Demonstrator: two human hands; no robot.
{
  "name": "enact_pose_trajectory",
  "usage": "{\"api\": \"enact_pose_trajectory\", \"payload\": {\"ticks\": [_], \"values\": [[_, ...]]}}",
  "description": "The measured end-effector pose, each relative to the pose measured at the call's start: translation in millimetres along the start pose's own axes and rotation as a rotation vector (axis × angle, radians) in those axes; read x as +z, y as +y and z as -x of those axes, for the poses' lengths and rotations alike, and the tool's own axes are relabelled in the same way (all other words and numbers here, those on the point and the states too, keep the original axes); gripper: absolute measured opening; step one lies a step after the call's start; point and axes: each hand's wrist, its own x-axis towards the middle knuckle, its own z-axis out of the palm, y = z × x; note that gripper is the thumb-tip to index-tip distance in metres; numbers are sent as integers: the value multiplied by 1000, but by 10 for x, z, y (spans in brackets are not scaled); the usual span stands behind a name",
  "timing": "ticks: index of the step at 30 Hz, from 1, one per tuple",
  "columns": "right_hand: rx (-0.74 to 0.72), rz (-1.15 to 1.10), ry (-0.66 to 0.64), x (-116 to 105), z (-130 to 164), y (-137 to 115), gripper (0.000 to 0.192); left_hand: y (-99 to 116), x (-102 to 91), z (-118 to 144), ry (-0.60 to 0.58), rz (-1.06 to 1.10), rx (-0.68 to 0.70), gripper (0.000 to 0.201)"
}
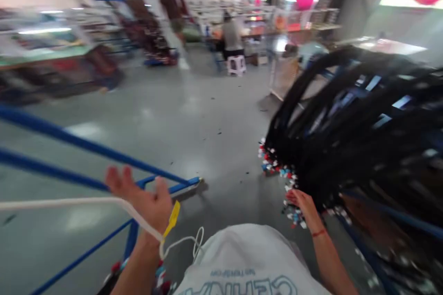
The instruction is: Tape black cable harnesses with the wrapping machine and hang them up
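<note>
My left hand (141, 196) is raised with its fingers spread, just above a blue metal rack (86, 147). A white cord (69, 203) runs across its wrist, where a yellow tag (172, 219) hangs. My right hand (302, 203) reaches into the lower end of a thick bundle of black cables (353, 133) draped over a frame on the right. The cable ends carry small red, white and blue connectors (277, 166). The frame is blurred, and whether the right hand's fingers grip anything is hidden.
A grey polished floor (194, 115) stretches ahead. A person sits on a white stool (236, 64) at a far workbench, and another person stands further back. Cluttered tables and racks (51, 55) line the left side.
</note>
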Motion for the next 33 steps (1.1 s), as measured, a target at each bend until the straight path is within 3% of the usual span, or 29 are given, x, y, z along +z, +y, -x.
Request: {"api": "enact_pose_trajectory", "payload": {"ticks": [1,3,5,7,10,12,13,15,17,19,22,25,28,30,33], "values": [[-24,-62,66,-327,233,-15,60,344,367,-84,24,64,108,85],[-145,-118,227,-885,687,-107,57,1136,980,-161,-87,209,387,79],[-327,-106,402,-1317,968,-346,49,1974,1412,-202,-228,309,588,67],[-523,-53,505,-1600,962,-757,49,2777,1704,-262,-358,372,756,55],[-812,-22,485,-1696,514,-1551,66,3775,2014,-346,-486,424,946,49],[-959,-48,390,-1594,134,-2017,66,4215,2193,-348,-523,433,987,52],[-1010,-93,436,-1526,-28,-2189,62,4356,2275,-330,-536,435,990,53],[-1040,-176,482,-1418,-256,-2388,55,4497,2408,-276,-549,438,982,56],[-1006,-235,434,-1377,-345,-2425,50,4507,2476,-228,-554,439,972,56],[-942,-279,341,-1388,-300,-2364,46,4468,2486,-211,-564,437,969,57],[-834,-355,322,-1398,25,-2159,38,4433,2461,-224,-593,431,974,58],[-784,-388,351,-1271,594,-1774,31,4436,2456,-222,-604,441,970,60],[-744,-370,319,-964,1137,-1173,24,4448,2453,-218,-612,479,955,61],[-677,-356,287,-726,1337,-721,23,4465,2432,-241,-640,488,942,61],[-541,-288,250,-474,1376,-143,25,4481,2383,-265,-690,477,914,63]]}}
